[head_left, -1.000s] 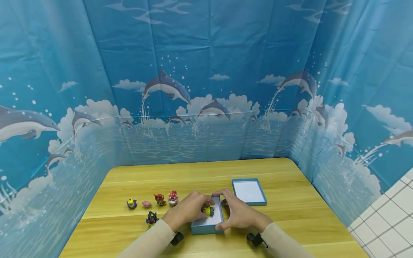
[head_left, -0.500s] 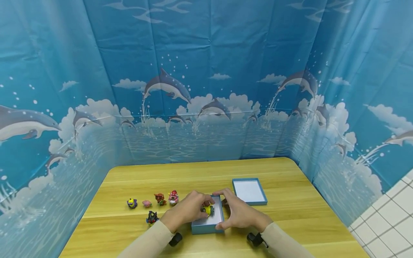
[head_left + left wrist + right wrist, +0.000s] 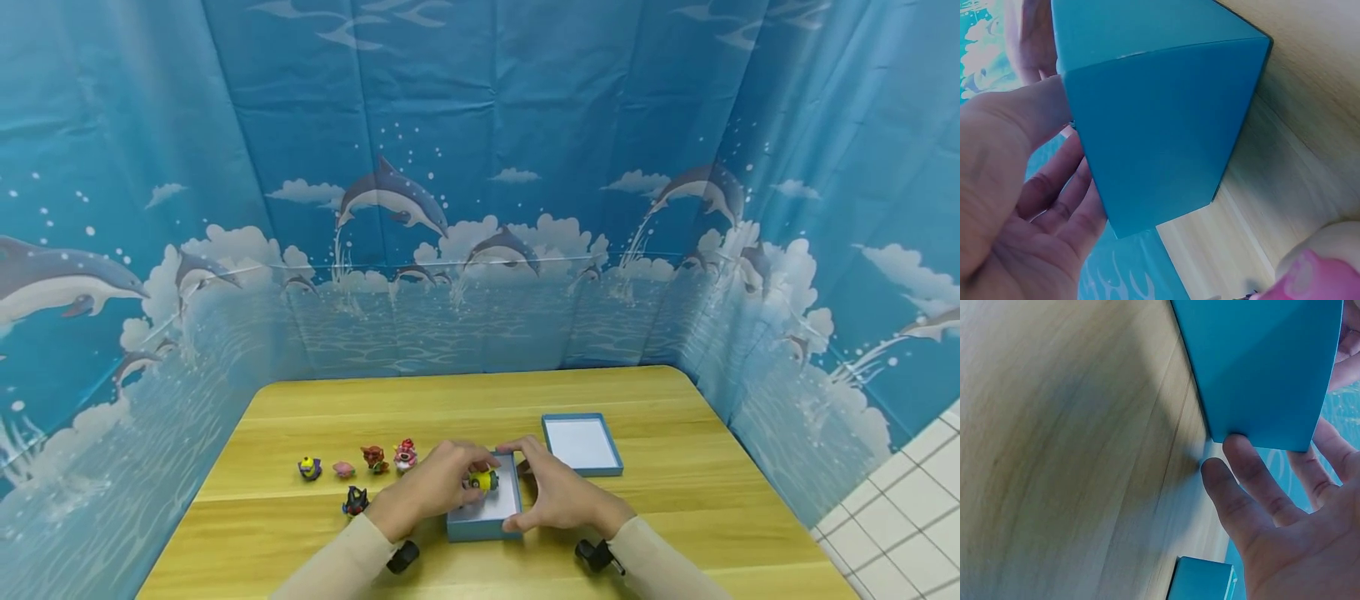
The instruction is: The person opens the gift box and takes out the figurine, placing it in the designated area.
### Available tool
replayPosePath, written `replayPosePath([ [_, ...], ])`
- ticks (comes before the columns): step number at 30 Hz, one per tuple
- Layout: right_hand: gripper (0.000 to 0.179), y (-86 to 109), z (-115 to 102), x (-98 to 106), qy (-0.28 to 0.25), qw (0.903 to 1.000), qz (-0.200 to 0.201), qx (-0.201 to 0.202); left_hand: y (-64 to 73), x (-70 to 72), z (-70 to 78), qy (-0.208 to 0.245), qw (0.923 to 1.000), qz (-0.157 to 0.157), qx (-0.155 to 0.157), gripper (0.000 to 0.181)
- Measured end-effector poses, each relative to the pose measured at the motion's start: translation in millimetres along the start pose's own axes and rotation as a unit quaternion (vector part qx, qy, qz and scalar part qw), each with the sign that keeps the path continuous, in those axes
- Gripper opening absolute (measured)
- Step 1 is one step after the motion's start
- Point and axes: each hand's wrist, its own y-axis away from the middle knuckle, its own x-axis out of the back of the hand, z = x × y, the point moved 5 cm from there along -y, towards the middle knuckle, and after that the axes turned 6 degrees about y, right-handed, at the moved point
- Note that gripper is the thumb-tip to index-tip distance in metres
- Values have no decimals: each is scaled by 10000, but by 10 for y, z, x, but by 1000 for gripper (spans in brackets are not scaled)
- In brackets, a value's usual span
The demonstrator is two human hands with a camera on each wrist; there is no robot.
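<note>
A shallow blue box (image 3: 486,531) with a white inside lies on the table before me. Over its inside, my left hand (image 3: 435,486) pinches a small yellow figurine (image 3: 483,481) with dark parts between thumb and fingers; the palm side of it is hidden. My right hand (image 3: 561,493) spans the box's right side, thumb at the near corner and fingers at the far edge. In the right wrist view, fingertips (image 3: 1238,447) touch the end of the box. The left wrist view shows the blue outer wall (image 3: 1160,137), with the left thumb reaching over its rim.
A blue lid (image 3: 582,444) lies white side up behind the right hand. On the left, several figurines stand: a yellow-purple one (image 3: 309,468), a pink one (image 3: 343,469), a brown one (image 3: 374,459), a red-pink one (image 3: 406,455) and a black one (image 3: 356,501). A dolphin curtain (image 3: 487,333) encloses the table.
The left hand and the yellow figurine have lifted slightly, and the figurine has turned a little. The right hand keeps its place on the box.
</note>
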Motion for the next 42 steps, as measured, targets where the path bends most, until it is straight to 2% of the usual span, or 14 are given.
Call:
replayPosePath([
  [7,101,16,-13,-4,57,9999,-7,-85,106,44,2,314,9993,184,-45,42],
  [13,105,-13,0,-2,183,9998,11,-74,182,120,20,156,9986,493,-92,42],
  [23,109,-40,13,1,187,9998,28,-47,278,261,29,381,9957,843,-25,48],
  [30,110,-37,23,-3,166,9998,41,-45,343,315,-12,271,9922,1212,-127,46],
  [42,107,-17,28,-12,20,10000,40,71,461,333,-48,356,9895,1396,-132,40],
])
